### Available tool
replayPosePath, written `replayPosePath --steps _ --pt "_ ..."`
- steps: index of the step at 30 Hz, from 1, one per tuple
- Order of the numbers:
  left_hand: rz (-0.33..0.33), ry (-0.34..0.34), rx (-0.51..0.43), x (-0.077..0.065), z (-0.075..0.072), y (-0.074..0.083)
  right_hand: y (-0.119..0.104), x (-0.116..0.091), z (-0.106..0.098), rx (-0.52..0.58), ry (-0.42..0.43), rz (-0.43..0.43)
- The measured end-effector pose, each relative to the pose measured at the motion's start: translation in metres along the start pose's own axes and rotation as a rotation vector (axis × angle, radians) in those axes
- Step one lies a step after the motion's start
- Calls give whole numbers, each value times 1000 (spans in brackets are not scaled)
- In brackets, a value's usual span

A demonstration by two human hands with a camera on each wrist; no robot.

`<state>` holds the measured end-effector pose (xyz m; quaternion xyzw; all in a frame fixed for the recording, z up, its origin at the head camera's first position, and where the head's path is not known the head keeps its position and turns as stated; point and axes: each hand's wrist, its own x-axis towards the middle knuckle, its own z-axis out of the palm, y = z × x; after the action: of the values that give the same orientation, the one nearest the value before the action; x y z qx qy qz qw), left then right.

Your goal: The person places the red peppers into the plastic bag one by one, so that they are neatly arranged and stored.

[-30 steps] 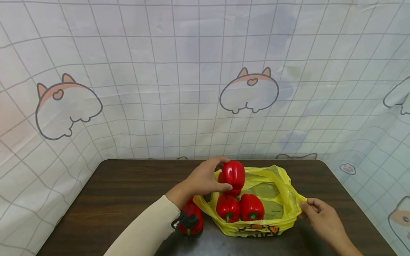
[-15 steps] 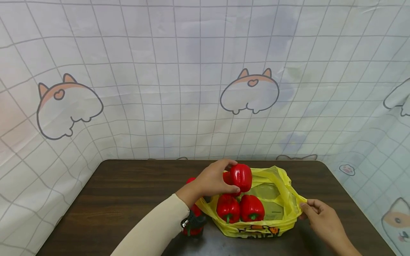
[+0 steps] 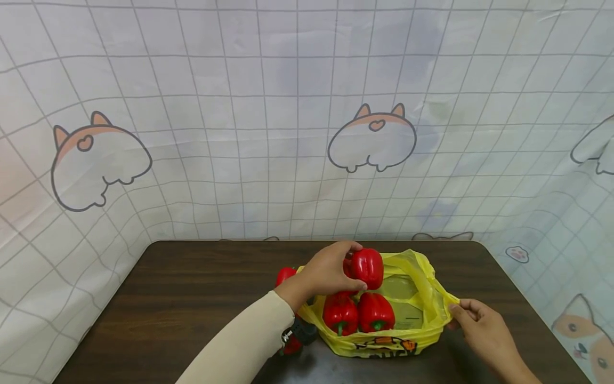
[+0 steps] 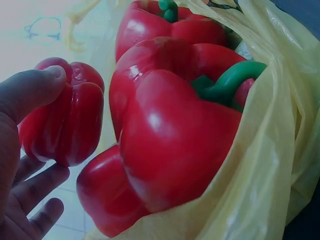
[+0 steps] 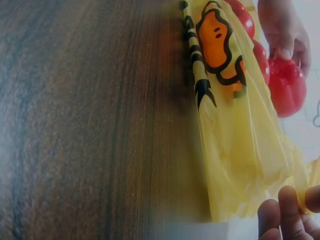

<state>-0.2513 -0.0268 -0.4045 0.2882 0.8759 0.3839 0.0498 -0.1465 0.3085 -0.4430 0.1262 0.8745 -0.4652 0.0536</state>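
Observation:
My left hand (image 3: 328, 269) grips a red bell pepper (image 3: 368, 269) between thumb and fingers, over the left part of a yellow plastic bag (image 3: 434, 314). Its thumb presses one side of the pepper (image 4: 82, 127) in the left wrist view. More red bell peppers with green stems lie inside the bag; two, a left one (image 3: 340, 316) and a right one (image 3: 376, 313), sit at the front. At the bag's right side, my right hand (image 3: 484, 330) pinches the rim between thumb and fingers, pulling the mouth wide. The right wrist view shows its fingers (image 5: 289, 210) at the yellow plastic.
Left of the bag, one red pepper (image 3: 286, 274) shows behind my forearm and another (image 3: 291, 345) is mostly hidden by the wrist camera (image 3: 303, 332). The dark wooden table (image 3: 192, 298) ends at a white grid-patterned cloth (image 3: 268, 160).
My left hand has carried the pepper rightward and slightly lower over the bag. The right hand stays at the rim. A pepper behind the left forearm has come into view.

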Motion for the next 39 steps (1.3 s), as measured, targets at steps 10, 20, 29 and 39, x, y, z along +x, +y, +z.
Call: replayPosePath --steps 10,20,29,39 --pt "-27 3 -26 7 6 4 -1 1 0 -8 3 -3" --pt "-61 -2 22 14 13 3 -2 -1 0 3 9 -4" --pt "-85 -12 61 16 16 4 -2 -3 0 4 16 -9" --pt "-75 -4 181 14 14 2 -2 -3 0 -1 25 -6"
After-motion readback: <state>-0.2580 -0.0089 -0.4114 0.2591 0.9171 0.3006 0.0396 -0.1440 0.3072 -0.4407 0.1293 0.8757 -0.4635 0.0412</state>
